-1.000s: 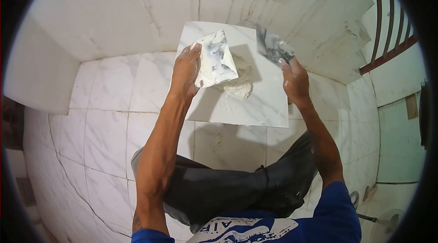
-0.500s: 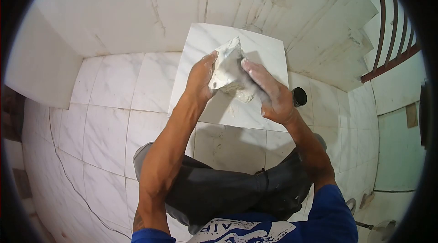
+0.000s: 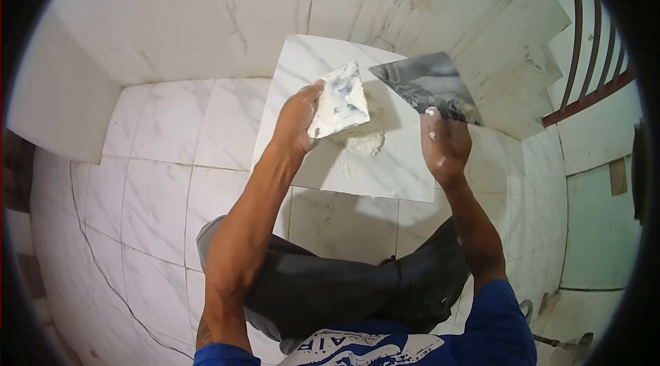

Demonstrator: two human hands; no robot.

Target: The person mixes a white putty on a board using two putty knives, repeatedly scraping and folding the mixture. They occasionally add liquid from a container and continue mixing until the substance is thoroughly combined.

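left grip (image 3: pixel 297 122) clamps a putty-caked scraper (image 3: pixel 338 99), right grip (image 3: pixel 443 146) a flat steel blade (image 3: pixel 426 84).

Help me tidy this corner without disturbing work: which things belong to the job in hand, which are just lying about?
In hand: left hand gripping putty-smeared flat scraper; right hand gripping dark metal trowel blade; white putty lump; loose white marble tile under it.
Lying about: dusty white stair steps; brown metal railing.

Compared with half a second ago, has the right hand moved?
Yes. The right hand swung right, off the putty heap toward the right edge of the loose tile, holding a wide blade.
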